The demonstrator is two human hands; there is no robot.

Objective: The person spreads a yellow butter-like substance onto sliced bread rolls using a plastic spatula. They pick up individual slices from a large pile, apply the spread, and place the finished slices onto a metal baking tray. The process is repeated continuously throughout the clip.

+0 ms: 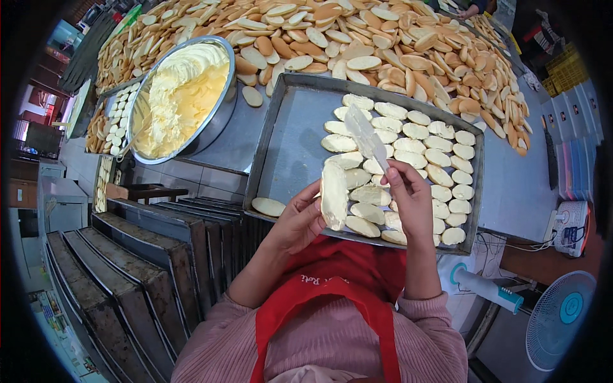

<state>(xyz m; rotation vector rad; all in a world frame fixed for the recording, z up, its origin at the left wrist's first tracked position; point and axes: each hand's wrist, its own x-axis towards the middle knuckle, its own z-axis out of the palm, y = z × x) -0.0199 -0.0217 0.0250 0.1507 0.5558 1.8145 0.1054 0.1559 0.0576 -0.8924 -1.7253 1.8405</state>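
My left hand (299,220) holds an oval bread slice (334,196) coated with pale cream, above the near side of a metal baking tray (297,136). In my right hand (407,191) is a flat spatula (366,134) smeared with cream, its blade pointing up and away over the tray. Rows of cream-topped oval slices (409,146) fill the tray's middle and right. One slice (268,207) lies apart in the near left corner. A steel bowl (230,91) of pale yellow cream (191,95) stands tilted to the left, with a utensil handle at its rim.
A large heap of oval bread slices (364,43) spreads behind the tray. Several metal trays (139,268) stand on edge at the near left. A fan (565,316) is at the lower right. Part of another person's hand (465,13) shows at the top right.
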